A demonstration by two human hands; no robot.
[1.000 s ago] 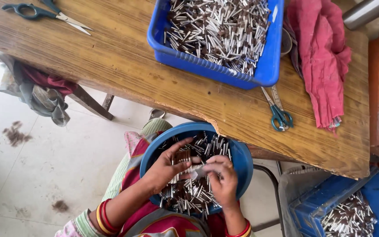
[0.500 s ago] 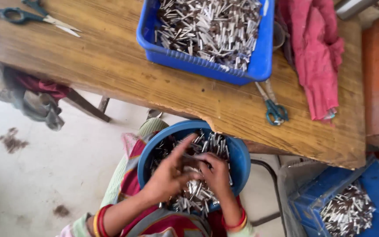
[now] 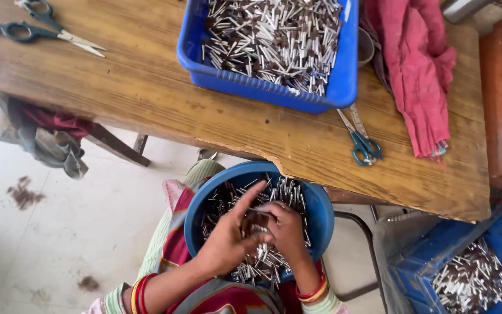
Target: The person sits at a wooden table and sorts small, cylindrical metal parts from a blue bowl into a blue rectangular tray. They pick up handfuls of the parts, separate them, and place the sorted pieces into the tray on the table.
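A round blue bowl [image 3: 319, 204] rests on my lap, filled with several thin silver sticks with dark brown tips [image 3: 219, 208]. Both hands work inside it. My left hand [image 3: 228, 239] has its index finger stretched out while the other fingers close around a bunch of sticks. My right hand [image 3: 286, 229] curls over the same bunch from the right, the two hands touching. What lies between the palms is mostly hidden.
A wooden table [image 3: 146, 99] holds a blue rectangular tray [image 3: 262, 88] of similar sticks, teal-handled scissors [image 3: 364, 142], dark-handled scissors [image 3: 36, 32] at far left and a pink cloth [image 3: 416, 70]. A blue crate [image 3: 489, 238] with sticks stands at lower right. Cloth bundle [image 3: 47, 136] hangs under the table.
The view has shifted slightly. My hands have drawn together over the bowl, gathering sticks into a bunch; the left index finger now points outward.
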